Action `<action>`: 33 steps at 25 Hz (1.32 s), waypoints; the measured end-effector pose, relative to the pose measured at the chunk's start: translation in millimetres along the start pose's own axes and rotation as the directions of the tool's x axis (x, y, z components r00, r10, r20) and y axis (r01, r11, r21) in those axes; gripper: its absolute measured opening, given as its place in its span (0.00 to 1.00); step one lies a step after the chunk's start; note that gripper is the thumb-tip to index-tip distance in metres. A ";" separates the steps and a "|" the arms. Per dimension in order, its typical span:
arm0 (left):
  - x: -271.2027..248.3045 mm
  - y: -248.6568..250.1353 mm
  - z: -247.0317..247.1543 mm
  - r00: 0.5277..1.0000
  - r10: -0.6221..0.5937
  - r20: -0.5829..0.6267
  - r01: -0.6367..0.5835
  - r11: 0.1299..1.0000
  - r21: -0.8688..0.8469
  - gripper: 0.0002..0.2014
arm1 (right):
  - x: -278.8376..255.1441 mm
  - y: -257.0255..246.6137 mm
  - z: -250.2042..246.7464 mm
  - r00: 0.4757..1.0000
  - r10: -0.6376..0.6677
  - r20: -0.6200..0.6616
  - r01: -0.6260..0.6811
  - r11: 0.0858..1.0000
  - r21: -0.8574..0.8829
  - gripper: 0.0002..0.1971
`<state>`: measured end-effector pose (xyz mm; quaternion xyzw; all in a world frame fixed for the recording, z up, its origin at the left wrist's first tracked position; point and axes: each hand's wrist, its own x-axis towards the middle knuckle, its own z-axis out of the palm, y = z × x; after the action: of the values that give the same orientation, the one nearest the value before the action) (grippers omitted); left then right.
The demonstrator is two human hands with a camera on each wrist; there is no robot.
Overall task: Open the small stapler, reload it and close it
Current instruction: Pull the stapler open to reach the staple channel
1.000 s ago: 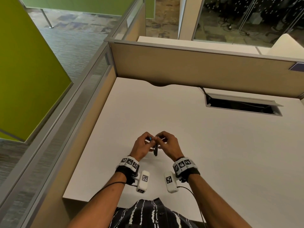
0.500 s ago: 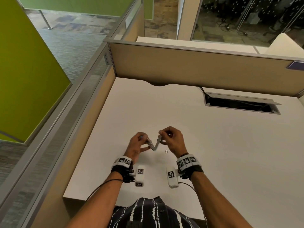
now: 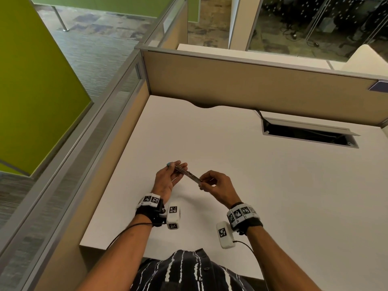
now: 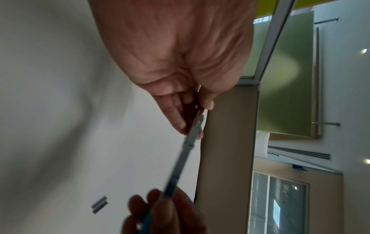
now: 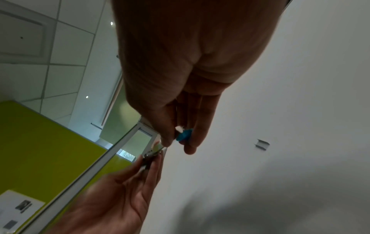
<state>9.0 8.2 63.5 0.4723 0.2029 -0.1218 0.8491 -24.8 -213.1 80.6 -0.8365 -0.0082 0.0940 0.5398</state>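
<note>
Stapler [image 3: 187, 174], swung open into a nearly straight metal strip, is held above the desk [image 3: 273, 185] between both hands. Left hand [image 3: 168, 179] pinches its far end between thumb and fingertips; right hand [image 3: 216, 185] pinches the near end. Blue plastic shows at one end. A short strip of staples [image 4: 99, 204] lies on the desk beneath the stapler.

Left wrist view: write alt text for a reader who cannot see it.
The left hand and the right hand hold the two ends of a small stapler swung open into a nearly straight metal strip above a white desk. A short strip of staples lies loose on the desk beside them.
</note>
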 end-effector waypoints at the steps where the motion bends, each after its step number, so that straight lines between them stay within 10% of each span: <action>1: -0.5 0.4 1.3 1.000 -0.012 0.014 0.011 0.999 0.036 0.16 | -1.8 0.9 3.4 1.000 0.002 0.010 -0.002 1.000 -0.015 0.05; 8: -5.1 4.4 12.6 0.993 -0.071 0.098 0.063 0.994 0.084 0.23 | -6.0 5.1 15.6 0.995 0.050 0.081 -0.032 0.978 -0.208 0.10; 14: -7.0 4.4 21.0 0.982 -0.135 0.132 0.107 0.974 0.197 0.22 | 7.4 -15.2 8.6 0.957 -0.197 -0.213 0.105 0.919 -0.380 0.06; 33: -17.7 -3.7 29.3 0.966 -0.197 0.170 0.111 0.902 0.416 0.18 | 13.1 -16.6 19.8 0.923 -0.378 -0.076 0.277 0.787 -0.551 0.11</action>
<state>-1.5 -18.4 82.8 0.6042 0.1206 -0.2767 0.7375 -13.8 -186.8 85.7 -0.9432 -0.1299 -0.0844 0.2940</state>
